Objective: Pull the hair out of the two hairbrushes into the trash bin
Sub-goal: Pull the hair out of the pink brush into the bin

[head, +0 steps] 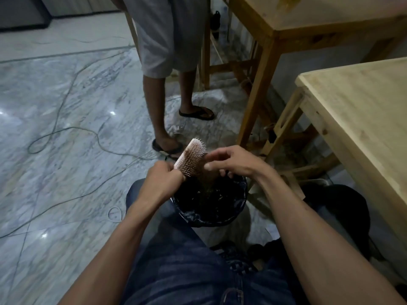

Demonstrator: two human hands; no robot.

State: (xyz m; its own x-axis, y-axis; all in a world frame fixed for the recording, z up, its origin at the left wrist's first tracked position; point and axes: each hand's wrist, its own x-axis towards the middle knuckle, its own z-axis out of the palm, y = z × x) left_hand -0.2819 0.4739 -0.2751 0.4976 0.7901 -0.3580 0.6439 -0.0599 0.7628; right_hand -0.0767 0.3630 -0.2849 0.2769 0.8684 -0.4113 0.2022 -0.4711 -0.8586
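Note:
A pink hairbrush with pale bristles and a mat of brown hair in them is held above the trash bin, head pointing up and away. My left hand grips its handle, which is hidden in my fist. My right hand is at the brush's right side, thumb and fingers pinching a tuft of brown hair that stretches from the bristles down toward the bin. The bin is round, lined with a black bag, and stands on the floor between my knees. Only one hairbrush is in view.
Another person's legs in sandals stand just beyond the bin. A light wooden table is at my right, and a wooden table stands farther back. Cables trail over the marble floor at left.

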